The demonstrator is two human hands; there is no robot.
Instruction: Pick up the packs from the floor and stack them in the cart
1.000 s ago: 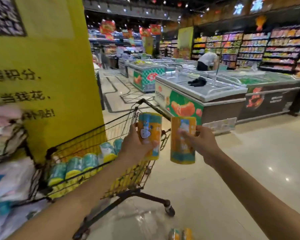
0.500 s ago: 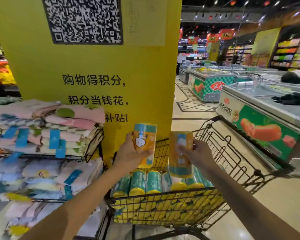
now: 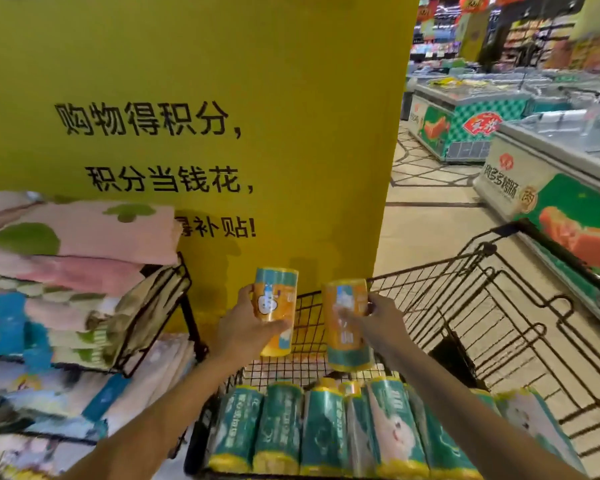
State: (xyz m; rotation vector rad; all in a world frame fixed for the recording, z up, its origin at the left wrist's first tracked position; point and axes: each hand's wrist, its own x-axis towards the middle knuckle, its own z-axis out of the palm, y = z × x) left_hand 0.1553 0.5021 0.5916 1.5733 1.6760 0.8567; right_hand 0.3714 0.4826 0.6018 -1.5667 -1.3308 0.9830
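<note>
Fingers of the left hand point(image 3: 245, 329) are clamped on the 1st pack point(image 3: 276, 296), those of the right hand point(image 3: 380, 318) on the 2nd pack point(image 3: 345, 334); both upright over the cart point(image 3: 426, 268), above the row of packs point(image 3: 326, 427) inside.

Black wire cart point(image 3: 430, 266) stands on a beige tiled floor point(image 3: 430, 230). In its basket, packs point(image 3: 326, 431) lie on their sides in one close row, touching one another, with teal wrappers and yellow ends. Just left of the cart, a black wire rack point(image 3: 187, 306) carries folded towels point(image 3: 84, 244) stacked on two levels. The same floor bears a yellow pillar point(image 3: 222, 98) behind the cart and chest freezers point(image 3: 551, 188) to the right.
</note>
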